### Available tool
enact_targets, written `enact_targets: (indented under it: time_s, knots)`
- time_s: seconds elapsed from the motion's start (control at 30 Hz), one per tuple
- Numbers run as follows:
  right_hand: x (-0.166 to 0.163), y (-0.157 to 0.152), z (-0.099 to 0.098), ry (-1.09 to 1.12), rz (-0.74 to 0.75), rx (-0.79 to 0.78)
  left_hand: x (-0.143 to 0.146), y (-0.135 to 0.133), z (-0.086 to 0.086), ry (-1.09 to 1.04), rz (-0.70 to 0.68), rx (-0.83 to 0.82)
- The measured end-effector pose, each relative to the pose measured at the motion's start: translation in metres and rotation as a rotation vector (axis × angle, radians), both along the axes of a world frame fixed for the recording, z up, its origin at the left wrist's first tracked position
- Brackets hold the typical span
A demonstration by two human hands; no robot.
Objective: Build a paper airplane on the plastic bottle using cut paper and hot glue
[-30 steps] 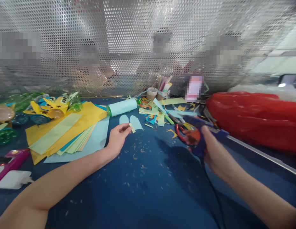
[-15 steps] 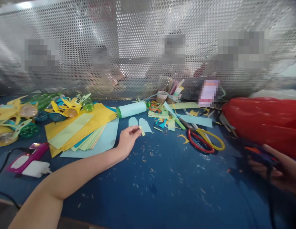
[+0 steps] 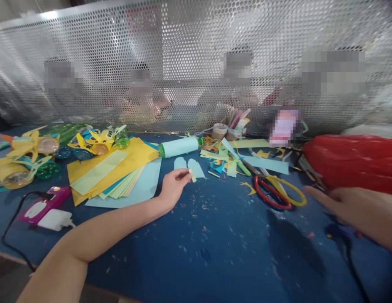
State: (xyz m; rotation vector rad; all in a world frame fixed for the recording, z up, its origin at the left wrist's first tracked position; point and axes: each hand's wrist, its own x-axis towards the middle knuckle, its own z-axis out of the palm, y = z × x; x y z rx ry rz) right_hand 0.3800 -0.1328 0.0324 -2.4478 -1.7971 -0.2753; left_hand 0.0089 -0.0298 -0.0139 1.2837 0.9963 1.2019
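**Fig. View across the desk (image 3: 214, 252), seen from beside the person at work.**

The left hand (image 3: 173, 189) has not moved in the last second. Its grip is pinched, thumb against fingertips, on a small pale paper strip (image 3: 192, 175), held just beside two pale blue rounded cut-outs (image 3: 189, 165) that lie flat in front of a paper-wrapped roll (image 3: 180, 147).

The change is on the right. A second ago the right hand (image 3: 347, 208) was clamped on a blue-and-orange corded tool in front of the scissors (image 3: 278, 191). It then carried the tool off to the right. Now its grip is apart, with the fingers stretched out and nothing in them, low over the desk near the red bag (image 3: 353, 160). A black cord (image 3: 350, 252) trails below the hand, and whether the dark shape at the cord's head is the tool cannot be told.

So the strip is the only piece in hand, and the scissors lie untouched between the two hands.
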Motion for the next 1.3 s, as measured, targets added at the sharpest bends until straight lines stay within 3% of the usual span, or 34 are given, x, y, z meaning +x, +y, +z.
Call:
enact_targets:
  time_s: [0.07,0.13,0.2,0.27,0.33,0.43,0.5,0.77,1.3]
  knots:
    - [-0.047,0.025,0.028,0.110,0.049,-0.063,0.000,-0.001,0.001,-0.010,0.009,-0.016]
    - [-0.097,0.045,0.039,0.318,0.200,-0.039,0.000,-0.002,0.002,-0.017,0.008,-0.023]
    - [-0.140,0.061,0.031,0.654,0.390,0.034,0.000,-0.002,0.001,-0.028,0.000,-0.020]
    - [-0.171,0.072,0.010,0.921,0.530,0.144,0.000,-0.001,0.001,-0.043,-0.003,-0.011]
    - [-0.189,0.079,-0.015,1.092,0.570,0.251,0.000,-0.001,0.001,-0.052,-0.006,0.001]
    - [-0.198,0.080,-0.042,1.154,0.554,0.239,0.001,-0.001,0.002,-0.050,-0.030,0.001]
    - [-0.197,0.077,-0.049,1.173,0.553,0.206,0.001,-0.002,0.003,-0.041,-0.043,-0.019]
    - [-0.199,0.065,-0.042,1.098,0.617,0.123,0.001,-0.003,0.000,-0.039,-0.075,0.007]
    - [-0.202,0.058,-0.042,0.931,0.647,0.173,0.002,-0.007,0.004,0.096,-0.166,0.101]
